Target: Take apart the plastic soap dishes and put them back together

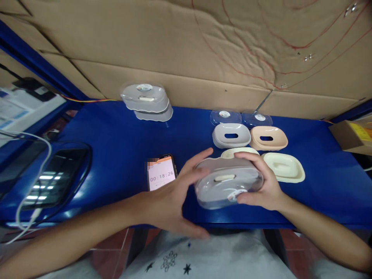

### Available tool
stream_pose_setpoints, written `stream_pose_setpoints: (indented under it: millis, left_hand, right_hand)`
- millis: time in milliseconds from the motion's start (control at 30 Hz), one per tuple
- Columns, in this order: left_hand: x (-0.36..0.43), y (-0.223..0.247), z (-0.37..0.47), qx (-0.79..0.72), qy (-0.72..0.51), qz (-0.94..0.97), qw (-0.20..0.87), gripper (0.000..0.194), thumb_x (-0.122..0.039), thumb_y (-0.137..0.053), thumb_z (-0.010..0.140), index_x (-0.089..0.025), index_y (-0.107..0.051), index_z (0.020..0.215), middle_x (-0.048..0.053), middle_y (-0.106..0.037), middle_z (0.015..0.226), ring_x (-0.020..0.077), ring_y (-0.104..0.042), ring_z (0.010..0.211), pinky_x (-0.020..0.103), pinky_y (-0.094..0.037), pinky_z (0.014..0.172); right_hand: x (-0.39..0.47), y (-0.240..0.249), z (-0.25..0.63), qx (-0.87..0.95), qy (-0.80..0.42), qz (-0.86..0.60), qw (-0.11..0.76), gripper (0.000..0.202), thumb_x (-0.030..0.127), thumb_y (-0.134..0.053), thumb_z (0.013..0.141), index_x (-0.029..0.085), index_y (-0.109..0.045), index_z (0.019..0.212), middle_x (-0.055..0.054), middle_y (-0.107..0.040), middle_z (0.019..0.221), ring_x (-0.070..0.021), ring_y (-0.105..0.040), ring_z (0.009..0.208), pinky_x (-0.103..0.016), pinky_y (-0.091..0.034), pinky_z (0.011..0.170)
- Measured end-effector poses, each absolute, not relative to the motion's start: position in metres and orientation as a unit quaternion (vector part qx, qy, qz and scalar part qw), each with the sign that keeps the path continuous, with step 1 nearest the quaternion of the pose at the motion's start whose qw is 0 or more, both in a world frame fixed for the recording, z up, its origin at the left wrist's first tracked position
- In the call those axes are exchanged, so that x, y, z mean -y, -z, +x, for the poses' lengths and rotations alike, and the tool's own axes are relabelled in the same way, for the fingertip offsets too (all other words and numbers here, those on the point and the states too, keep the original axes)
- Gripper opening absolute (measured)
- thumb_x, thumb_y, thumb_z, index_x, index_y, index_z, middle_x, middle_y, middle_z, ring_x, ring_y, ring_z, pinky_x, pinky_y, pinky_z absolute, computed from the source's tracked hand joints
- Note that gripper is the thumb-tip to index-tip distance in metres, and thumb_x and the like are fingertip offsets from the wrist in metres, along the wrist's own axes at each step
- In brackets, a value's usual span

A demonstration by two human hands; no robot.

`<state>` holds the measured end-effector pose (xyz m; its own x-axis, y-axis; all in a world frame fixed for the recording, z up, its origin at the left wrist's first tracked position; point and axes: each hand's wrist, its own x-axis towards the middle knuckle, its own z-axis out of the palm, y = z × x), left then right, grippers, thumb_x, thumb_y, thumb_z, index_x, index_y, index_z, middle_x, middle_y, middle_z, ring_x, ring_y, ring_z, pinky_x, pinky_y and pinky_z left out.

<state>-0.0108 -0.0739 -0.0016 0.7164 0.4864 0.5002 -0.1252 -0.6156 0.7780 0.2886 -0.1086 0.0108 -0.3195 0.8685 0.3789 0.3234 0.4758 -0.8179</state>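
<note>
Left hand (173,195) spread, right hand (271,190) gripping a lidded grey oval plastic box (222,185), I judge the similar grey stack (152,105) done, pastel oval plastic trays (283,145) still unlidded.

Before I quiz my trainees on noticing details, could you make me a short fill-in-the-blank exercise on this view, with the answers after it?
1. The left hand is open beside the lidded grey box, whose ____ end the right hand grips.
2. Behind the grey tray and the peach tray lie ____ clear lids.
3. The phone shows a time of ____.
4. The tabletop is coloured ____.

Missing words: right; two; 00:18:26; blue.
</note>
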Motion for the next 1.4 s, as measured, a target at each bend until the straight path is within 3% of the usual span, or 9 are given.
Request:
stream_pose_setpoints:
  millis: [67,200,267,433,567,700,933,1233,1400]
  left_hand:
    - [0.076,0.002,-0.008,-0.131,-0.366,0.785,0.483,0.152,-0.04,-0.109,0.061,-0.045,-0.006,0.174,0.018,-0.013,0.183,0.0478,-0.028,0.165,0.067,-0.049,0.121]
    - [0.08,0.003,-0.006,-0.194,-0.356,0.734,0.545,0.124,-0.031,-0.097,0.082,-0.045,-0.014,0.172,0.014,-0.058,0.158,0.0358,-0.066,0.138,0.056,-0.062,0.111]
    - [0.081,0.002,-0.005,-0.206,-0.354,0.723,0.556,0.111,-0.029,-0.094,0.086,-0.044,-0.024,0.171,0.011,-0.067,0.145,0.0315,-0.074,0.124,0.05,-0.066,0.105]
    - [0.075,0.004,-0.004,-0.213,-0.394,0.674,0.587,0.089,-0.031,-0.096,0.083,-0.041,-0.049,0.158,0.007,-0.068,0.143,0.0279,-0.074,0.121,0.04,-0.067,0.099]
    - [0.054,0.001,-0.009,-0.257,-0.435,0.594,0.626,0.07,-0.04,-0.093,0.086,-0.037,-0.059,0.148,0.006,-0.069,0.145,0.0301,-0.072,0.125,0.044,-0.065,0.102]
    - [0.018,-0.009,-0.017,-0.363,-0.481,0.482,0.636,0.046,-0.043,-0.086,0.092,-0.027,-0.07,0.133,0.006,-0.074,0.139,0.0317,-0.07,0.13,0.047,-0.061,0.109]
    - [-0.052,-0.013,-0.014,-0.443,-0.491,0.431,0.614,0.041,-0.041,-0.088,0.089,-0.02,-0.073,0.121,0.008,-0.081,0.12,0.0268,-0.075,0.114,0.039,-0.063,0.098]
    - [-0.091,0.005,0.007,-0.463,-0.479,0.437,0.604,0.031,-0.046,-0.072,0.102,-0.019,-0.068,0.116,0.012,-0.08,0.116,0.0273,-0.076,0.113,0.044,-0.062,0.1]
    - [-0.082,0.007,0.006,-0.442,-0.473,0.492,0.582,0.044,-0.045,-0.078,0.096,-0.023,-0.066,0.133,0.01,-0.073,0.141,0.0275,-0.065,0.137,0.042,-0.05,0.12]
  right_hand:
    - [0.108,-0.009,0.288,0.757,-0.265,-0.403,0.441,0.086,0.062,-0.092,0.079,0.03,-0.056,0.15,-0.01,-0.072,0.134,-0.0309,-0.074,0.119,-0.042,-0.064,0.1]
    - [0.109,-0.006,0.284,0.781,-0.211,-0.385,0.443,0.086,0.062,-0.09,0.08,0.032,-0.054,0.152,-0.01,-0.071,0.13,-0.0322,-0.074,0.116,-0.045,-0.064,0.099]
    - [0.11,-0.004,0.284,0.783,-0.211,-0.381,0.444,0.087,0.065,-0.089,0.081,0.032,-0.053,0.153,-0.01,-0.07,0.131,-0.0319,-0.073,0.118,-0.044,-0.063,0.101]
    - [0.107,0.004,0.291,0.773,-0.281,-0.39,0.415,0.108,0.078,-0.083,0.078,0.033,-0.036,0.165,-0.012,-0.058,0.152,-0.034,-0.065,0.135,-0.047,-0.059,0.111]
    - [0.104,0.009,0.289,0.749,-0.319,-0.385,0.434,0.093,0.066,-0.069,0.098,0.034,-0.021,0.171,-0.014,-0.045,0.164,-0.0317,-0.06,0.14,-0.048,-0.059,0.112]
    - [0.1,0.005,0.285,0.735,-0.272,-0.414,0.464,0.065,0.042,-0.06,0.109,0.033,-0.031,0.166,-0.015,-0.051,0.156,-0.0268,-0.065,0.128,-0.047,-0.063,0.103]
    - [0.098,-0.003,0.285,0.846,-0.047,-0.451,0.28,0.025,0.031,-0.063,0.108,0.024,-0.065,0.132,-0.011,-0.077,0.127,-0.0301,-0.073,0.117,-0.052,-0.058,0.101]
    - [0.1,0.001,0.285,0.861,-0.023,-0.456,0.224,0.018,0.03,-0.059,0.109,0.02,-0.072,0.118,-0.01,-0.081,0.117,-0.0285,-0.077,0.1,-0.045,-0.06,0.087]
    - [0.101,0.003,0.283,0.865,-0.026,-0.452,0.214,0.018,0.029,-0.062,0.108,0.019,-0.072,0.118,-0.011,-0.081,0.116,-0.0282,-0.077,0.098,-0.046,-0.06,0.088]
